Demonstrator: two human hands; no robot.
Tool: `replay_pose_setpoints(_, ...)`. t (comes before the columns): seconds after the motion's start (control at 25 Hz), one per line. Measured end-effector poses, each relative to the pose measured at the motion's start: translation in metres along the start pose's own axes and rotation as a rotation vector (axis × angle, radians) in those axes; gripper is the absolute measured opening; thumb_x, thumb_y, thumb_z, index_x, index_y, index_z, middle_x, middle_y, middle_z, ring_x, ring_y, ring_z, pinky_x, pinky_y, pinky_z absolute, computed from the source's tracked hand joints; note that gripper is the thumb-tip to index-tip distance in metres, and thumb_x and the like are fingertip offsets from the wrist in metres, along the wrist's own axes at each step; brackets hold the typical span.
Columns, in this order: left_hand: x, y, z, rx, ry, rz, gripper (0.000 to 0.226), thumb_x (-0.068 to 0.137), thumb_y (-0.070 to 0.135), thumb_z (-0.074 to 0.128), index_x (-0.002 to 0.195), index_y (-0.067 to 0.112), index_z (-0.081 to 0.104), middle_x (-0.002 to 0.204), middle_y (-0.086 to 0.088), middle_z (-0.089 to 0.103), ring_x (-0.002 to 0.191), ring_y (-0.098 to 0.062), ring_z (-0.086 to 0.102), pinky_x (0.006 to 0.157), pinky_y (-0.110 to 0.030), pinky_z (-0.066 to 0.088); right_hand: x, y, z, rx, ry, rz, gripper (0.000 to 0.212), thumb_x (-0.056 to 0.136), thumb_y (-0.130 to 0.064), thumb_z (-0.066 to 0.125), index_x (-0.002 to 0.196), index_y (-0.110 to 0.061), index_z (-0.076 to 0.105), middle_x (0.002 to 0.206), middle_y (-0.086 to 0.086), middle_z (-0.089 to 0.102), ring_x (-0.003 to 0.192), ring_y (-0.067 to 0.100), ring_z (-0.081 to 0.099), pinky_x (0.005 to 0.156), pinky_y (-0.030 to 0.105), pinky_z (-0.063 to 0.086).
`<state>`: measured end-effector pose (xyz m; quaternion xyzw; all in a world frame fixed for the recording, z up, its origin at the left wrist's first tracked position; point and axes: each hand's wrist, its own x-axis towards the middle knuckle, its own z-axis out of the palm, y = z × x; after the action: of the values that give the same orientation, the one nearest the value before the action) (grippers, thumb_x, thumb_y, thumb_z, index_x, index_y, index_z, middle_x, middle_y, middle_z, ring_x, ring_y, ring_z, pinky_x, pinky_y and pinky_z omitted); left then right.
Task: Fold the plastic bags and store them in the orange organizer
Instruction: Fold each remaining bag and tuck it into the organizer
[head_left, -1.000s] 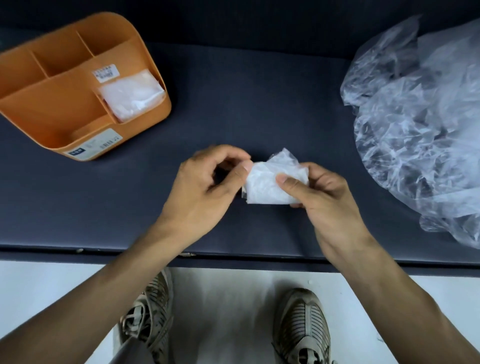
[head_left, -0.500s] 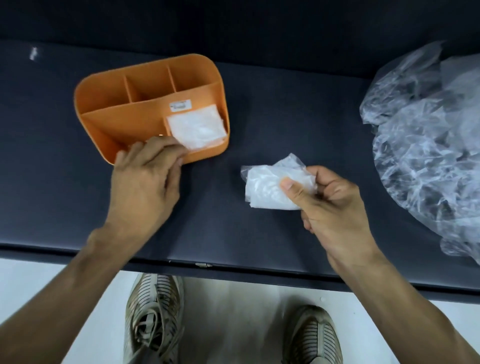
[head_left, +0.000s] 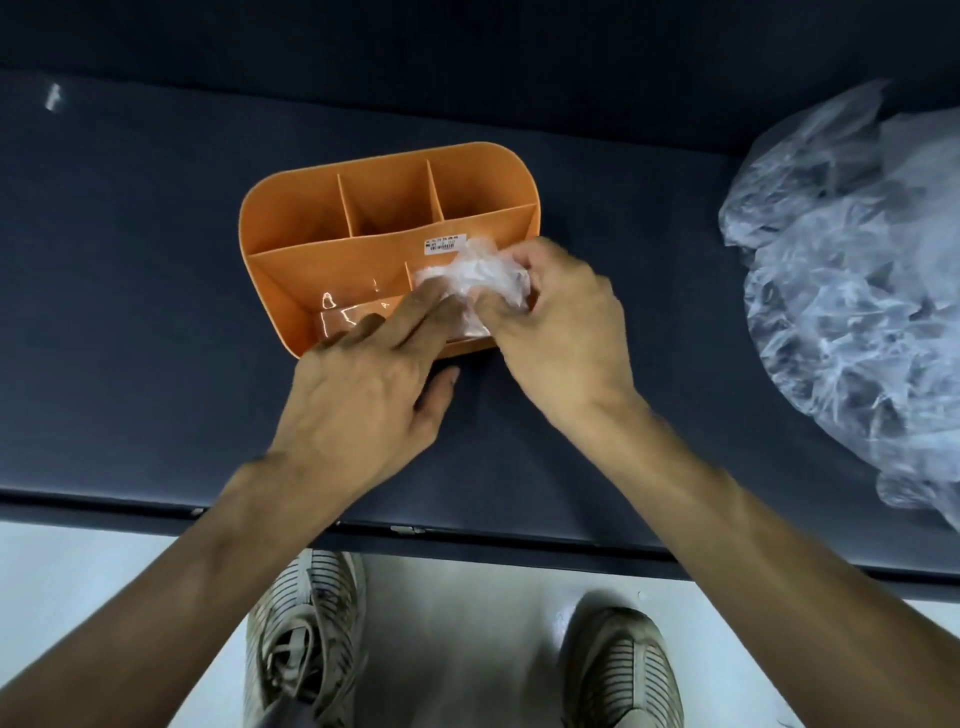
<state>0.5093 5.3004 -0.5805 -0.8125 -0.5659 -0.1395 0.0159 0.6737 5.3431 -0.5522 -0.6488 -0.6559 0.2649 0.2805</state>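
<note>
The right hand's fingers (head_left: 511, 299) curl around a folded plastic bag (head_left: 480, 275), pinching the white, crumpled bundle over the front right compartment of the orange organizer (head_left: 322, 228). The right hand (head_left: 561, 322) hangs above that corner of the organizer, its back to the camera, and motion blur softens the edges of both bag and knuckles. Just beside it, the left hand's fingers (head_left: 415, 306) lie straight and slightly spread, reaching over the organizer's near wall, their tips touching the bag's lower edge. The left hand (head_left: 363, 400) rests against the organizer's front, its thumb extended on the tabletop (head_left: 130, 312) outside the wall. Whether another bag lies beneath the one being held cannot be told, as the hands cover that compartment.

The organizer stands near the middle of the dark tabletop, with three small compartments along its far side and a long one at front left, where light glints off the glossy floor. A small white label (head_left: 440, 244) sits on the inner divider, just left of the bag.

Well apart, at the right edge of the tabletop, a heap of clear crumpled plastic bags (head_left: 852, 291) waits unfolded. Below the tabletop's near edge, two worn sneakers (head_left: 306, 639) stand on a pale floor (head_left: 104, 571).
</note>
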Motion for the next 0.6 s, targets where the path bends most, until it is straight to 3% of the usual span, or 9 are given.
replay_pose_setpoints(0.08,0.005,-0.001,-0.001,0.066,-0.076,0.015,0.055,0.083,0.028,0.073,0.132,0.007,0.063,0.139,-0.009,0.061,0.071,-0.035,0.072,0.046,-0.031,0.049,-0.016,0.001,-0.004,-0.234,0.140,-0.269,0.032,0.090,-0.023,0.062,0.122,-0.018,0.061,0.112,-0.002,0.067,0.077,0.018,0.066,0.055,0.030,0.050)
replay_pose_setpoints(0.16,0.009,0.000,-0.003,0.050,-0.091,0.051,0.052,0.081,0.025,0.074,0.129,0.006,0.065,0.133,-0.012,0.065,0.066,-0.035,0.071,0.045,-0.030,0.047,-0.033,0.005,0.003,-0.525,0.094,-0.469,0.053,0.079,-0.013,0.060,0.132,-0.013,0.061,0.133,0.007,0.062,0.077,0.028,0.064,0.048,0.028,0.039)
replay_pose_setpoints(0.28,0.013,0.000,-0.003,0.113,-0.096,0.088,0.051,0.081,0.026,0.068,0.127,0.006,0.067,0.129,-0.011,0.068,0.072,-0.034,0.073,0.049,-0.030,0.048,-0.042,0.008,0.017,-0.787,-0.125,-0.335,0.077,0.074,-0.016,0.064,0.149,-0.014,0.046,0.159,0.009,0.039,0.079,0.031,0.060,0.046,0.026,0.024)
replay_pose_setpoints(0.36,0.015,-0.001,-0.001,0.148,-0.103,0.091,0.050,0.083,0.029,0.065,0.129,0.009,0.067,0.133,-0.009,0.066,0.080,-0.032,0.074,0.051,-0.030,0.049,-0.033,0.006,0.015,-0.836,-0.247,-0.203,0.077,0.088,-0.023,0.061,0.156,-0.017,0.026,0.168,0.007,0.014,0.088,0.030,0.060,0.048,0.028,0.024)
replay_pose_setpoints(0.4,0.016,-0.003,0.001,0.140,-0.102,0.095,0.049,0.084,0.029,0.065,0.130,0.010,0.067,0.134,-0.009,0.065,0.081,-0.033,0.074,0.051,-0.030,0.050,-0.028,0.002,0.012,-0.816,-0.314,-0.163,0.071,0.092,-0.025,0.058,0.154,-0.018,0.024,0.167,0.006,0.011,0.090,0.029,0.062,0.051,0.030,0.028)
replay_pose_setpoints(0.6,0.021,-0.002,0.000,0.102,-0.161,0.079,0.042,0.087,0.027,0.064,0.127,0.014,0.068,0.133,-0.009,0.066,0.082,-0.037,0.074,0.055,-0.037,0.052,-0.009,-0.007,0.000,-0.742,-0.412,-0.149,0.047,0.095,-0.027,0.057,0.139,-0.019,0.043,0.154,0.003,0.035,0.088,0.025,0.063,0.061,0.033,0.037)
